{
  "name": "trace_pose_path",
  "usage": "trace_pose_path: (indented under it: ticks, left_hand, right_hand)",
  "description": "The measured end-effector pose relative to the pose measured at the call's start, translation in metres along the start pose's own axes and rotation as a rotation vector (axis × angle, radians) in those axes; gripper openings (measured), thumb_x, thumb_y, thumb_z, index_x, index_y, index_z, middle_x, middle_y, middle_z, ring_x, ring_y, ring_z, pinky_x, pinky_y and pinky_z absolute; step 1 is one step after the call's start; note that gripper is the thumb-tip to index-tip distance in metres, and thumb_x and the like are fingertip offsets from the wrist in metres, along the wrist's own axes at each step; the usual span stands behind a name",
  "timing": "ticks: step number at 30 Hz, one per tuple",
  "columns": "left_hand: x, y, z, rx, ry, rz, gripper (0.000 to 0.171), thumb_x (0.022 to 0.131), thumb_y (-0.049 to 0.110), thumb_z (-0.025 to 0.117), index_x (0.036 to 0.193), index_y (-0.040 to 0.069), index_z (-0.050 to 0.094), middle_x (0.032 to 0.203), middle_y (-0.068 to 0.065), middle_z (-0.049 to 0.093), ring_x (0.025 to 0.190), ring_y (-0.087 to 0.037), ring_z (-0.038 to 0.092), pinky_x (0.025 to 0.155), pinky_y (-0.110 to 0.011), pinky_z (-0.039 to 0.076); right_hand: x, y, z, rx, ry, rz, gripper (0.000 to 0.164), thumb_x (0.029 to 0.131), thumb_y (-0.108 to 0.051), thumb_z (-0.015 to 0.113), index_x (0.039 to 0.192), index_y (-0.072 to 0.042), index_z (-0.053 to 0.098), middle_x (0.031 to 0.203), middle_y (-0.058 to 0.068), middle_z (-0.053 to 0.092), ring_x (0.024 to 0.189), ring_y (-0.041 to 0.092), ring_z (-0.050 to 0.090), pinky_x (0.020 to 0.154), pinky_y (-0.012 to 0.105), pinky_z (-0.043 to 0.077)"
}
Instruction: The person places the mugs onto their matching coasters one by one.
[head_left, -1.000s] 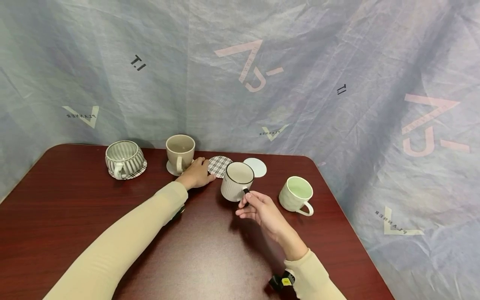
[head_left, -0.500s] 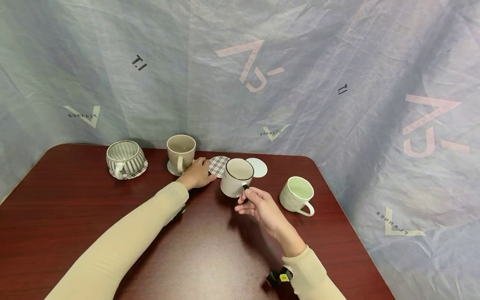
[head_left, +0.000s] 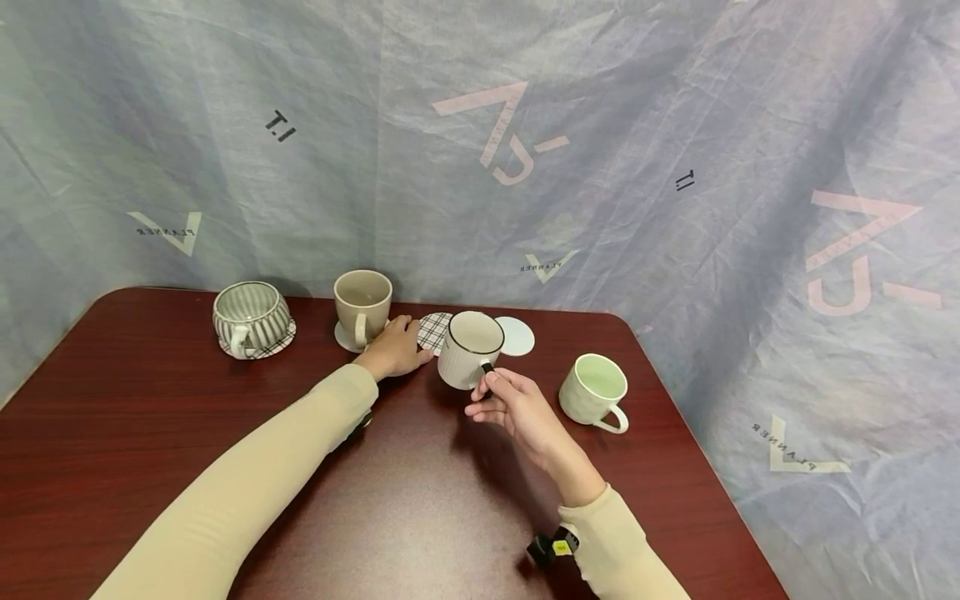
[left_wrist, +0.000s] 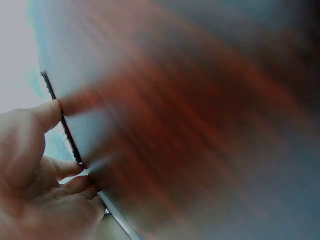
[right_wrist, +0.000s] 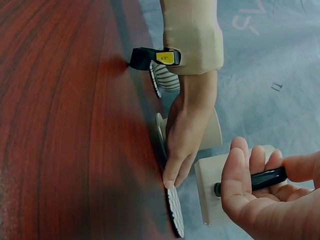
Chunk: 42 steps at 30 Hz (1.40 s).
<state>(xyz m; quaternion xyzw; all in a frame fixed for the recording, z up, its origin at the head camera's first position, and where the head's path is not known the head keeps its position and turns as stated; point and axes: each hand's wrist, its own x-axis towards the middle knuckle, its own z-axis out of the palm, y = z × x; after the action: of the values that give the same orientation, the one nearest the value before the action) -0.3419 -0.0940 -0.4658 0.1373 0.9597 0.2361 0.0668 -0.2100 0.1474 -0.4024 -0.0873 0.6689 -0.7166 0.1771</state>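
- The right hand (head_left: pixel 517 417) has its fingers and thumb curled on the black handle (right_wrist: pixel 267 179) of the white mug (head_left: pixel 457 367).
- The mug is white with thin lines down its side and a dark ring round its top.
- Fingers hide part of the handle, and the mug's far side does not show.
- The mug sits just past the right fingertips, held up off the table (head_left: pixel 375 500).
- The left hand (head_left: pixel 397 346) lies spread out, its thumb touching the checked coaster (head_left: pixel 431 332).
- The mug covers bits of that coaster and the white coaster (head_left: pixel 519 337) in the head view.
- The left wrist view is too blurry past the fingers.
- Farther out are a beige mug (head_left: pixel 362 300), a green mug (head_left: pixel 585 398) and a striped mug (head_left: pixel 258 325).
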Motion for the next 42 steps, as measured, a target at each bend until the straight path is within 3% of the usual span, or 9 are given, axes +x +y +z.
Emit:
trace_pose_path:
  ticks: [6, 11, 18, 33, 42]
  left_hand:
    - [-0.007, 0.005, -0.006, 0.002, 0.012, 0.009, 0.074, 0.107, 0.033, 0.063, 0.159, -0.011, 0.035, 0.165, -0.035, 0.030, 0.155, -0.049, 0.030, 0.126, -0.057, 0.029]
    - [0.000, -0.002, 0.001, -0.005, 0.026, 0.019, 0.072, 0.106, 0.033, 0.063, 0.157, -0.011, 0.037, 0.163, -0.035, 0.033, 0.152, -0.051, 0.032, 0.124, -0.059, 0.032]
    - [-0.006, 0.005, -0.004, 0.003, 0.015, 0.003, 0.074, 0.107, 0.033, 0.062, 0.159, -0.012, 0.035, 0.165, -0.034, 0.030, 0.155, -0.050, 0.029, 0.126, -0.057, 0.028]
    - [0.006, -0.008, 0.007, -0.003, 0.023, 0.018, 0.076, 0.106, 0.035, 0.062, 0.159, -0.012, 0.033, 0.165, -0.035, 0.028, 0.155, -0.050, 0.027, 0.126, -0.059, 0.026]
    - [-0.002, 0.002, -0.002, 0.008, 0.016, 0.017, 0.075, 0.106, 0.033, 0.062, 0.158, -0.013, 0.035, 0.164, -0.036, 0.031, 0.154, -0.050, 0.029, 0.127, -0.057, 0.027]
  right_hand:
    - [0.003, -0.001, 0.002, -0.008, 0.008, 0.004, 0.024, 0.113, -0.015, 0.044, 0.097, -0.003, 0.057, 0.099, 0.007, 0.065, 0.090, 0.019, 0.075, 0.086, 0.032, 0.061]
    - [0.006, -0.002, 0.002, -0.013, 0.015, 0.009, 0.024, 0.114, -0.017, 0.045, 0.097, -0.003, 0.057, 0.100, 0.009, 0.064, 0.091, 0.020, 0.075, 0.087, 0.034, 0.061]
    - [0.009, -0.006, 0.004, -0.006, 0.020, 0.007, 0.026, 0.114, -0.016, 0.043, 0.097, -0.002, 0.056, 0.099, 0.008, 0.065, 0.090, 0.019, 0.075, 0.085, 0.032, 0.061]
    - [0.018, -0.008, 0.003, 0.005, 0.032, -0.003, 0.025, 0.114, -0.015, 0.044, 0.096, -0.003, 0.056, 0.098, 0.009, 0.064, 0.088, 0.018, 0.074, 0.083, 0.031, 0.061]
    - [0.021, -0.008, 0.005, 0.001, 0.037, -0.007, 0.024, 0.114, -0.015, 0.044, 0.097, -0.003, 0.056, 0.098, 0.006, 0.064, 0.089, 0.017, 0.075, 0.084, 0.030, 0.061]
